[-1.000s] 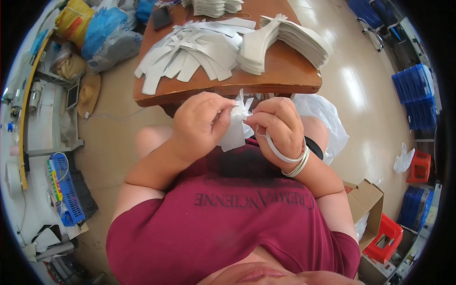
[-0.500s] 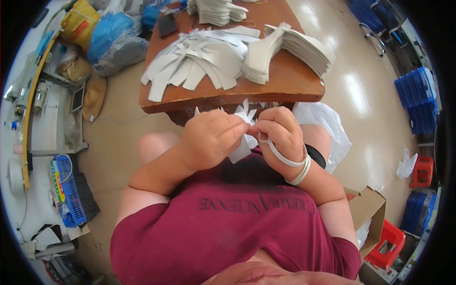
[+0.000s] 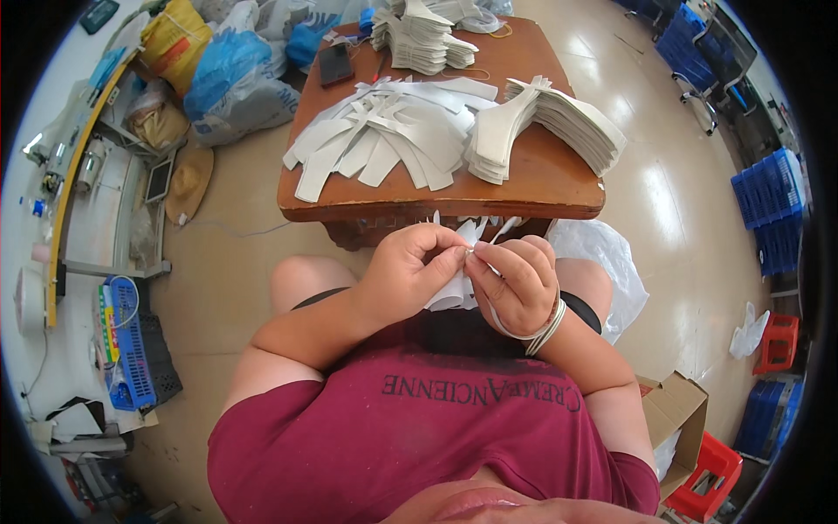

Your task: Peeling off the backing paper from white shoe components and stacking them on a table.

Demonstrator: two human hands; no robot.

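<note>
My left hand and my right hand meet over my lap with fingertips pinched together. Between them is a thin, soft white sheet-like piece, which hangs below the left fingers and sticks up in narrow points behind them. The exact spot gripped is partly covered by my fingers. Several white loop bands circle my right wrist. Just beyond, on the brown table, lie a fanned pile of white curved cut pieces and a neat bent stack of similar pieces.
More white stacks and a dark phone-like object lie toward the table's far end. Stuffed plastic bags stand far left. A clear plastic bag rests by my right knee, with a cardboard box and red stool nearer.
The view has shifted, so the table sits lower and farther right. My fingertips stay together while my right hand has turned, its bands slipping toward the wrist. The white piece hangs differently.
</note>
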